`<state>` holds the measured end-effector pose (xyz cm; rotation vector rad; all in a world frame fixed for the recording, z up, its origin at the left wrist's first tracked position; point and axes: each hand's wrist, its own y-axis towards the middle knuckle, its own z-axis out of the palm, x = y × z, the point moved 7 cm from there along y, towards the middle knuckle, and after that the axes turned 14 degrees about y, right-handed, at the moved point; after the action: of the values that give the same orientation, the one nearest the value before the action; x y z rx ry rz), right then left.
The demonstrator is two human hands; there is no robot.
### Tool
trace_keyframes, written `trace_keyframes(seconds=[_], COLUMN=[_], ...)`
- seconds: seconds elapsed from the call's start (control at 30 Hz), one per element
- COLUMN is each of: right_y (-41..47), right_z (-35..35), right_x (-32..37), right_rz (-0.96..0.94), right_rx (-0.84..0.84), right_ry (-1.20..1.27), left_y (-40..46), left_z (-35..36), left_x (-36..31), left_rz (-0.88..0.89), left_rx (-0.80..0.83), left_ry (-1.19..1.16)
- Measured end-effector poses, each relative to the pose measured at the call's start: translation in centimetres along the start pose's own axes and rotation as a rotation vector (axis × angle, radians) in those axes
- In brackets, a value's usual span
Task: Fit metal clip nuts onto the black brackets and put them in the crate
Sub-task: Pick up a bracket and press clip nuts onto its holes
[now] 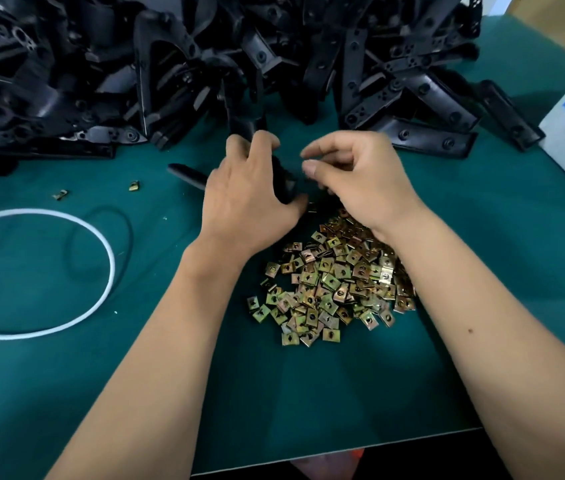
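1. The left hand [246,199] grips a black bracket [283,183] just beyond the heap of clip nuts [333,278].
2. The right hand [357,178], fingers curled at that bracket; whether it pinches anything is unclear.
3. More brackets [205,64] are piled farther back on the table [482,271].

Black brackets [205,64] and brassy-gold clip nuts [329,282] lie on a teal-green mat [482,271] beside a white cord [94,237].

We are at an assembly bench in a small factory or workshop: a green work mat [482,271] covers the table, a big heap of identical black plastic brackets [205,64] is dumped at the back, and loose brass-coloured clip nuts [333,282] lie piled before us.
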<state>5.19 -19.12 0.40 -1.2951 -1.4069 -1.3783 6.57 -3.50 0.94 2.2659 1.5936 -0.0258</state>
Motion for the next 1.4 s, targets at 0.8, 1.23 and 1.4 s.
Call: trace_keyframes(seconds=[0.8, 1.23, 1.4], right_y=[-0.4, -0.4, -0.4], right_z=[1.5, 1.5, 1.5], right_x=[-0.9, -0.8, -0.9], right_rz=[0.163, 0.139, 0.149], right_rx=[0.085, 0.064, 0.080], right_ry=[0.100, 0.114, 0.101], left_y=[0.4, 0.4, 0.4], left_z=[-0.3, -0.6, -0.4], left_x=[2.5, 1.7, 2.2], left_rz=[0.071, 0.110, 0.062], left_rx=[-0.026, -0.050, -0.058], left_ry=[-0.481, -0.417, -0.442])
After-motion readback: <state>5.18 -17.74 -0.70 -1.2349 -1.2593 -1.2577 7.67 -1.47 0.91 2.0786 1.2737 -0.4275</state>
